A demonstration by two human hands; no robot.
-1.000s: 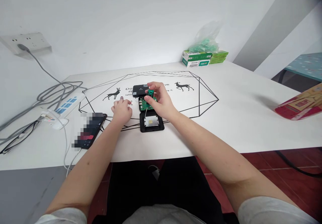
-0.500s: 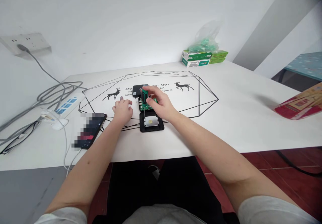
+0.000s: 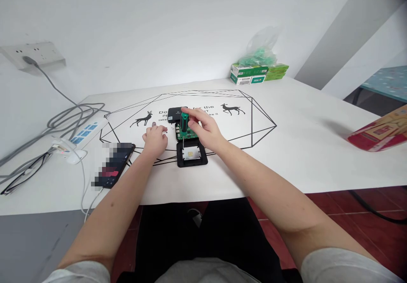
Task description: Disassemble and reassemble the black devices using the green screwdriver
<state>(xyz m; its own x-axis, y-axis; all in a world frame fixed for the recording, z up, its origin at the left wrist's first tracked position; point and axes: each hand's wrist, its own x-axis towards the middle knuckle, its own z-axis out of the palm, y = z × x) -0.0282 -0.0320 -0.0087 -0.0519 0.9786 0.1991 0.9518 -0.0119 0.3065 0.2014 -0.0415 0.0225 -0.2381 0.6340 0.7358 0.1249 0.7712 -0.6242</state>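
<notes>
My right hand grips a screwdriver by its green and black handle. The screwdriver stands nearly upright, and its thin shaft runs down to the edge of a black case part with a silver metal plate in it. Behind this lies a green circuit board in a black casing, partly hidden by the hand and handle. A black cover with a small label rests farther back. To the left, my left hand lies on the table with fingers apart and bent, holding nothing visible.
A phone with a white cable lies left of my left forearm. Beyond it are a power strip, grey cables and glasses. Green and white boxes sit by the wall under a plastic bag. A red package stands right.
The top of the screwdriver handle has shifted slightly right and my right fingers have turned with it. My left hand stays in the same place.
</notes>
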